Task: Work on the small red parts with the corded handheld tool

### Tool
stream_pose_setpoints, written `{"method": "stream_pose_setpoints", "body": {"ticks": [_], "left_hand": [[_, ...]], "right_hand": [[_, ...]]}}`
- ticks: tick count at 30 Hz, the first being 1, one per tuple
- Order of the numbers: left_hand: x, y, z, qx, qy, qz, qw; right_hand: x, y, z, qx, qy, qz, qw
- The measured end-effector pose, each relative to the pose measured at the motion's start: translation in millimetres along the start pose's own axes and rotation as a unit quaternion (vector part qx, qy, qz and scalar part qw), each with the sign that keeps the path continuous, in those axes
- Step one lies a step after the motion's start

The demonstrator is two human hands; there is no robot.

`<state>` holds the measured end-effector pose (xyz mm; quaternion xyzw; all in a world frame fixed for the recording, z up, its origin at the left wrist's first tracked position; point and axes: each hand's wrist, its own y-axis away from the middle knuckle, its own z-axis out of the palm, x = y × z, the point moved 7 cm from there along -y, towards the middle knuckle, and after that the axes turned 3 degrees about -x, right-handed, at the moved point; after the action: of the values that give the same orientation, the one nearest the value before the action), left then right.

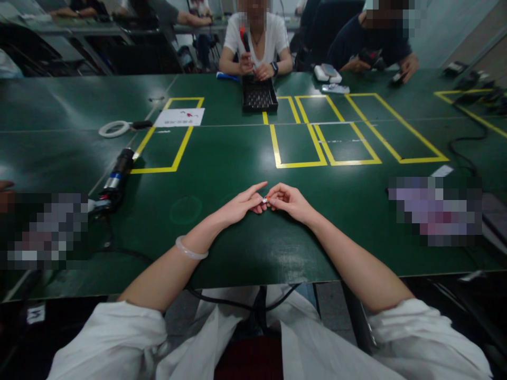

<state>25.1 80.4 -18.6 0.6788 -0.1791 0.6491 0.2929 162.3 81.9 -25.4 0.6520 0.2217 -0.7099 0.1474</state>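
Both hands meet just above the green table [237, 253], holding a tiny white-and-orange piece [266, 200] between the fingertips. It is too small for me to tell its kind. My left hand [246, 203] pinches the white side with thumb and fingers, its index finger stretched out past the piece. From the other side, the thumb and index finger of my right hand [288, 201] close on the orange end. A pale bangle circles my left wrist.
Yellow tape outlines [301, 164] mark the table ahead. A black tray of small parts [259, 110] stands before a person opposite, who holds a red-and-black tool. An electric screwdriver [119, 171] and a white sheet [180, 117] lie left. Cables run at right; blurred items flank my arms.
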Motion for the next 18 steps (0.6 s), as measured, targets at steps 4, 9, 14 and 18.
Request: {"method": "stream_pose_setpoints", "body": {"ticks": [4, 9, 14, 18], "left_hand": [[-4.8, -1.3, -5.3, 0.033, 0.038, -0.015, 0.999], [-6.1, -1.3, -7.4, 0.039, 0.026, -0.016, 0.999], [-7.3, -2.8, -8.4, 0.034, 0.020, -0.009, 0.999], [-7.6, -3.4, -8.0, 0.031, 0.019, -0.007, 0.999]], "right_hand": [[-1.4, -0.1, -3.0, 0.022, 0.007, -0.007, 1.000], [-3.5, 0.3, -2.8, 0.021, 0.026, -0.010, 0.999], [2.2, 0.0, -3.2, 0.017, 0.039, -0.008, 0.999], [6.1, -0.3, -2.7, 0.008, 0.051, -0.007, 0.999]]}}
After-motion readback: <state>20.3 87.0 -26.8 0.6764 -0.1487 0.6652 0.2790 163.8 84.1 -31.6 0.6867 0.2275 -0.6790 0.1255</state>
